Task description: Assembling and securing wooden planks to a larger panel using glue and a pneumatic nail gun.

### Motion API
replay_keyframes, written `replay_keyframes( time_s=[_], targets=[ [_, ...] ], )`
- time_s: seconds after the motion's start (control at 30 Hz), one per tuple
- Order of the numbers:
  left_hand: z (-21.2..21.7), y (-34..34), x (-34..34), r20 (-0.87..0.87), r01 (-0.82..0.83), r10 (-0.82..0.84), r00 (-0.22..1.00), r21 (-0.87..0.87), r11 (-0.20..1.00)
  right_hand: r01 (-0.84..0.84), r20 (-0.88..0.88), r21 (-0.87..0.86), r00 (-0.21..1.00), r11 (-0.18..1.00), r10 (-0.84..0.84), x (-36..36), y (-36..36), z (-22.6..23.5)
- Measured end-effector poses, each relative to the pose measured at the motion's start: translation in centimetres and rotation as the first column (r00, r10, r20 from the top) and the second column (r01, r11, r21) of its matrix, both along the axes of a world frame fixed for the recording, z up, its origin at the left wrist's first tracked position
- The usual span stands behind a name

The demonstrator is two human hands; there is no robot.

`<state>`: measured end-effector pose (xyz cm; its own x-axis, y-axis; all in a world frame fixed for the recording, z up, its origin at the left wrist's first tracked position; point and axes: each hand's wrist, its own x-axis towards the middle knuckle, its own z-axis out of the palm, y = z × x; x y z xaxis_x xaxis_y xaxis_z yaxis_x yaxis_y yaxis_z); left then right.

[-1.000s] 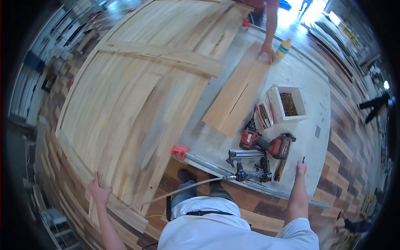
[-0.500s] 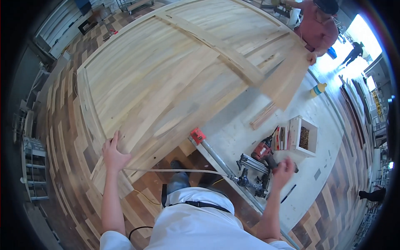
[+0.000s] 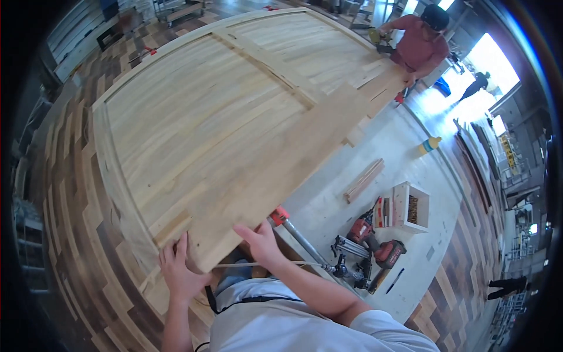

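A wide, pale wooden board (image 3: 275, 163) lies slanting along the near side of a large framed wood panel (image 3: 176, 111). My left hand (image 3: 180, 274) grips the board's near-left end, fingers on top and thumb at its end edge. My right hand (image 3: 263, 243) holds the board's near edge a little farther along, thumb on top and its other fingers partly hidden. Just beyond my right hand is a clamp with a red head (image 3: 279, 215) and a metal pipe.
On the white tabletop (image 3: 375, 141) lie a red cordless drill (image 3: 388, 253), a nail gun (image 3: 359, 233), wood strips (image 3: 365, 179), a glue bottle (image 3: 430, 145) and a small box of fasteners (image 3: 413, 208). A co-worker (image 3: 419, 44) stands at the far right corner, one hand at the wood.
My right hand has come left from above the drill to the board's edge. The board has shifted toward the panel's near side. My view has turned slightly.
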<state>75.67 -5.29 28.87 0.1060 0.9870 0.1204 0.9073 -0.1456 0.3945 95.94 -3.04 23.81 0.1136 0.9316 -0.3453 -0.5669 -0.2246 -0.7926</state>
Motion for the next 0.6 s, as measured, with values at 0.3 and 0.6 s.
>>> replay_keyframes(
  time_s=[0.3, 0.6],
  targets=[
    [-5.0, 4.1, -12.2, 0.221, 0.243, -0.183, 0.958, -0.289, 0.926, 0.297, -0.017, -0.123, 0.953, 0.947, -0.302, 2.7, 1.1, -2.3],
    [-7.8, -1.8, -20.6, -0.07, 0.186, -0.219, 0.973, -0.318, 0.93, 0.364, 0.116, -0.064, 0.927, 0.929, -0.356, 4.1, 7.0, -3.2]
  ],
)
